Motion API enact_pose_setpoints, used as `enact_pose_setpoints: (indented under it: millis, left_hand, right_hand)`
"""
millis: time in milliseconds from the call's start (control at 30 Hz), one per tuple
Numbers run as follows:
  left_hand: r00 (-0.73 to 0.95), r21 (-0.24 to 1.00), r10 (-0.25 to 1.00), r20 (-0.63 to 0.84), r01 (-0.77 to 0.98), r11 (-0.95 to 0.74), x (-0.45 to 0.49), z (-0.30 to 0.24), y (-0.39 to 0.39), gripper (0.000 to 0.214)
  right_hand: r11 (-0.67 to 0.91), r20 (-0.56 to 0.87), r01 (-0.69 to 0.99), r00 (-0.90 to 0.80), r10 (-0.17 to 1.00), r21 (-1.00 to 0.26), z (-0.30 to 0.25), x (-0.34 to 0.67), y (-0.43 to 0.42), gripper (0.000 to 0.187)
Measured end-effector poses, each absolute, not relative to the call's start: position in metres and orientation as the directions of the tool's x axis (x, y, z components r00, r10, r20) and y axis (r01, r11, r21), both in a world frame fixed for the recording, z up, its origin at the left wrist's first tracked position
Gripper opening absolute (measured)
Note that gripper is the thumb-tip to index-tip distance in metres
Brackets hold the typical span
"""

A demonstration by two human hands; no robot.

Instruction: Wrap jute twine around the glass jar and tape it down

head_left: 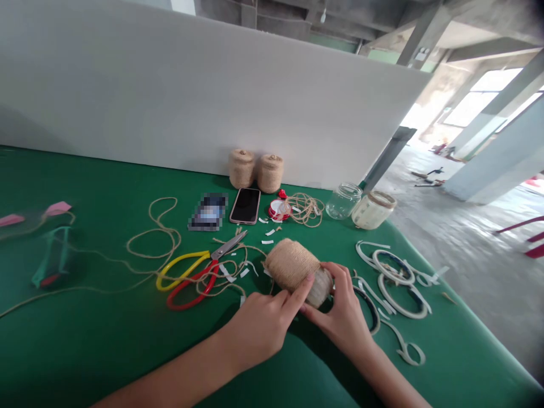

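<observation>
A jar wrapped in jute twine (293, 265) lies on its side on the green table (106, 340). My left hand (263, 323) is closed, its thumb and fingers pressing the near side of the wrapped jar. My right hand (344, 311) cups the jar's mouth end, fingers curled round it. Loose twine (157, 238) trails left from the jar across the table. Scissors with a yellow and a red handle (193, 275) lie just left of my left hand, tangled in the twine.
Two twine spools (255, 169) stand at the white back wall. A phone (245, 205), a red ribbon roll (278, 208), a clear jar (343, 200) and a part-wrapped jar (373, 209) lie behind. White and dark strips (397, 277) lie right, by the table edge.
</observation>
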State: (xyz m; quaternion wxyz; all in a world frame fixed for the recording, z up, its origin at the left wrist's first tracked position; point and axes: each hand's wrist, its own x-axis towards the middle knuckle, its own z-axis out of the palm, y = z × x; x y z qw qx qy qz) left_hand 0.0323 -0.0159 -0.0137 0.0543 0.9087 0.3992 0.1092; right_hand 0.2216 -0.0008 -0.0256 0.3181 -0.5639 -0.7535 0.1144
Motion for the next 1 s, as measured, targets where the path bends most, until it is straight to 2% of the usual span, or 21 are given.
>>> enact_pose_setpoints:
  millis: [100, 200, 267, 367, 533, 667, 833, 900, 1000]
  left_hand:
    - [0.65, 0.186, 0.739, 0.176, 0.715, -0.674, 0.0324, -0.0168, -0.0159, 0.072]
    - [0.646, 0.174, 0.74, 0.185, 0.72, -0.672, 0.0331, -0.0202, -0.016, 0.072]
    - [0.643, 0.164, 0.743, 0.186, 0.725, -0.669, 0.0336, -0.0213, -0.0158, 0.073]
    - [0.644, 0.146, 0.744, 0.179, 0.73, -0.668, 0.034, -0.0209, -0.0155, 0.074]
    - [0.642, 0.141, 0.745, 0.181, 0.732, -0.666, 0.0346, -0.0181, -0.017, 0.073]
    - [0.634, 0.119, 0.748, 0.194, 0.742, -0.66, 0.0355, -0.0165, -0.0196, 0.072]
    - [0.643, 0.102, 0.742, 0.188, 0.739, -0.666, 0.0356, -0.0179, -0.0204, 0.073]
    - [0.646, 0.09, 0.74, 0.186, 0.739, -0.668, 0.0354, -0.0187, -0.0198, 0.074]
    - [0.646, 0.071, 0.741, 0.184, 0.743, -0.665, 0.0352, -0.0196, -0.019, 0.074]
  right_hand:
    - [0.344, 0.353, 0.827, -0.191, 0.916, -0.444, -0.0257, 0.2237, -0.0009, 0.066]
    - [0.382, 0.45, 0.862, -0.21, 0.868, -0.334, -0.0275, 0.2258, -0.0009, 0.076]
    - [0.441, 0.488, 0.844, -0.259, 0.834, -0.305, -0.0289, 0.2262, -0.0011, 0.077]
    - [0.496, 0.445, 0.799, -0.328, 0.833, -0.34, -0.0298, 0.2257, -0.0018, 0.071]
    - [0.499, 0.432, 0.776, -0.325, 0.841, -0.386, -0.0273, 0.2254, -0.0019, 0.066]
    - [0.477, 0.458, 0.769, -0.271, 0.847, -0.426, -0.0252, 0.2253, 0.0, 0.063]
    - [0.4, 0.405, 0.731, -0.184, 0.896, -0.553, -0.0275, 0.2258, 0.0032, 0.061]
    - [0.384, 0.386, 0.745, -0.184, 0.904, -0.545, -0.0285, 0.2271, 0.0042, 0.06]
    - [0.386, 0.388, 0.816, -0.22, 0.895, -0.429, -0.0285, 0.2298, 0.0052, 0.064]
